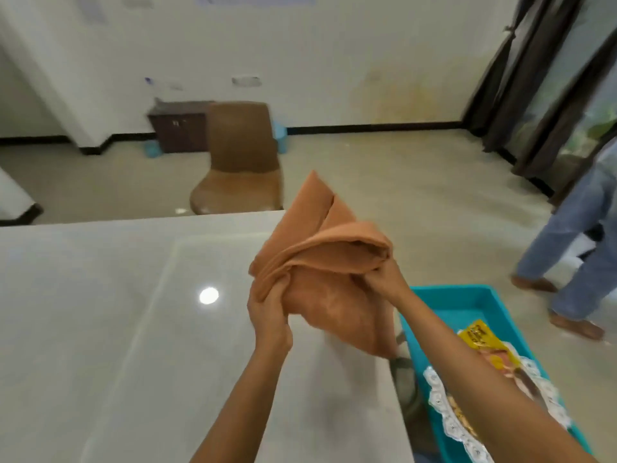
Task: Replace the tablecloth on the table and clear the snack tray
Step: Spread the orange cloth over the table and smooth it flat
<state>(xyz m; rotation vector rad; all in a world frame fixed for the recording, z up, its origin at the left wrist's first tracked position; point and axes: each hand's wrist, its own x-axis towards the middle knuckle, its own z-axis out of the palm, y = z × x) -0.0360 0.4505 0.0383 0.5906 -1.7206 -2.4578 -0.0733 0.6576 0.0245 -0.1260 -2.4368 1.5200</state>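
A folded orange tablecloth [329, 262] hangs in the air over the right end of the glossy pale table [117, 329]. My left hand [268, 309] grips its lower left edge and my right hand [387, 279] pinches its right fold. To the right of the table stands a turquoise bin [460, 299]. Inside it lie a tray with a white lace edge [440, 402] and a yellow snack packet [480, 335], partly hidden by my right forearm.
A brown chair [238, 162] stands beyond the table's far edge, with a dark low cabinet [177, 132] behind it. A person in jeans [577, 235] walks at the right, near dark curtains [534, 78]. Tiled floor lies between.
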